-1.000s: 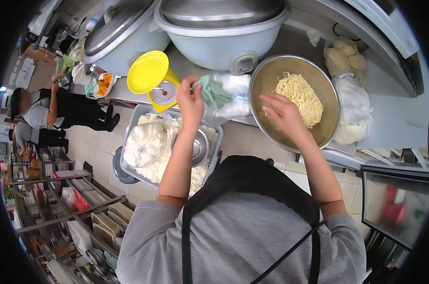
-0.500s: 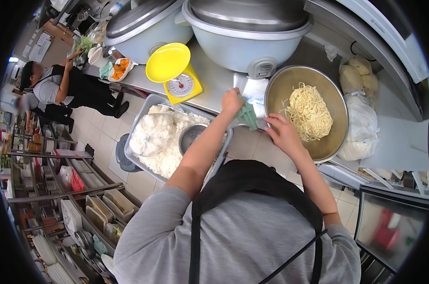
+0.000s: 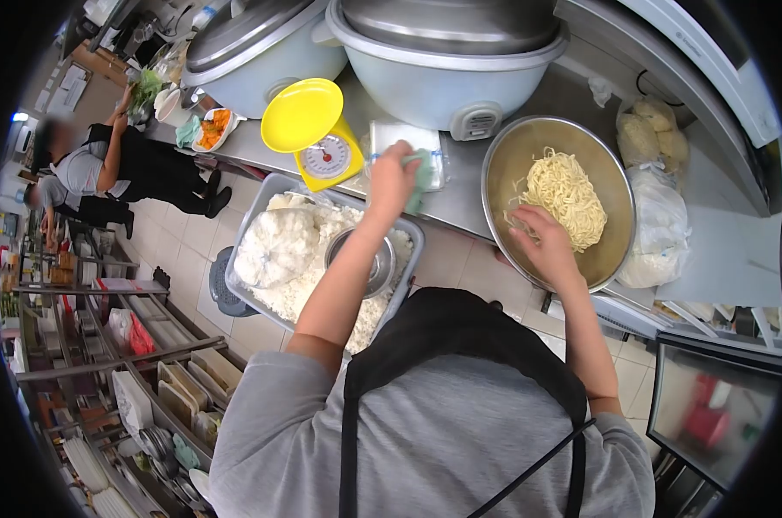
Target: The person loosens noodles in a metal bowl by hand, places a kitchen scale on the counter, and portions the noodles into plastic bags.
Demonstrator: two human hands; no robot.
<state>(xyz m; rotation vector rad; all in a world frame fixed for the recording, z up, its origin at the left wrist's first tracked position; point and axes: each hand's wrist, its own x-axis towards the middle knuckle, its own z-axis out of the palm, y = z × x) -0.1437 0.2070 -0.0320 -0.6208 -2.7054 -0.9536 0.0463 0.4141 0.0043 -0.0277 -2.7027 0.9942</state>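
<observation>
Green cloth (image 3: 422, 180) (possibly a thin glove; the blur hides which) is pinched in the fingers of the left hand (image 3: 393, 177), above the front of a metal desk (image 3: 467, 177). Just behind that hand lies a stack of clear plastic bags (image 3: 408, 136), partly hidden; whether hand and bags touch, I cannot tell. The right hand (image 3: 545, 240) holds nothing, its fingers bent and slightly spread, over the near side of a wide steel bowl (image 3: 510, 164), close beside the pale noodles (image 3: 565, 194) heaped inside; contact is unclear. A yellow scale (image 3: 329, 157) stands left of the bags, with two large pale-blue cookers (image 3: 425, 82) behind. Filled plastic bags (image 3: 657, 226) sit right of the steel bowl. In front of the desk, a grey tub (image 3: 419, 249) holds white rice (image 3: 274, 250) and a small metal bowl (image 3: 382, 269), partly covered by the left forearm.
</observation>
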